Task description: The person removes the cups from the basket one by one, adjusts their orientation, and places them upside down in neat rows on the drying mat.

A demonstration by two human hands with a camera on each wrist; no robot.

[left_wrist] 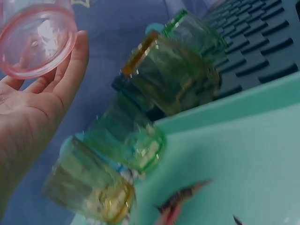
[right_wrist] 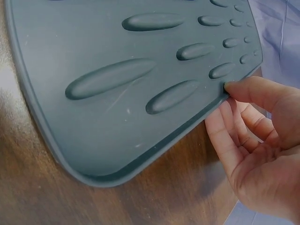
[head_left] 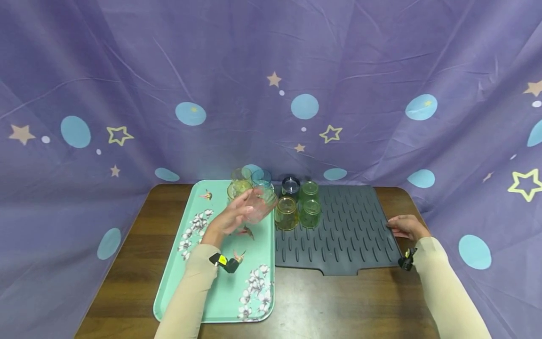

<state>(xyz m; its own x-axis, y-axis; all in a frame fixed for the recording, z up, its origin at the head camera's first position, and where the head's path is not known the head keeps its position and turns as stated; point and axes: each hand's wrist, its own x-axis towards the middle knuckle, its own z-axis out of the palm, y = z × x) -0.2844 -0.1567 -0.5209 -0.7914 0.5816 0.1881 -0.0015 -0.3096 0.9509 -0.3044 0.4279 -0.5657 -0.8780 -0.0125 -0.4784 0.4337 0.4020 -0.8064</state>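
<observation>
My left hand (head_left: 232, 215) holds a pink-tinted glass (head_left: 259, 207) tilted above the green tray (head_left: 228, 301). In the left wrist view the pink glass (left_wrist: 40, 44) shows its round base, with the fingers (left_wrist: 75, 61) along its side. On the tray's far end stand a yellow glass (head_left: 237, 189) and a blue-tinted glass (head_left: 261, 176), partly overlapped by others. My right hand (head_left: 404, 226) pinches the right edge of the dark ribbed drying mat (head_left: 351, 226). The right wrist view shows the thumb (right_wrist: 248, 90) on the mat's rim and the other fingers below it.
On the mat's left side stand an amber glass (head_left: 286, 214), a dark glass (head_left: 290, 187) and two green glasses, one nearer (head_left: 311, 214) and one farther (head_left: 310, 190). The wooden table (head_left: 313, 301) borders a purple curtain (head_left: 237, 84) at the back.
</observation>
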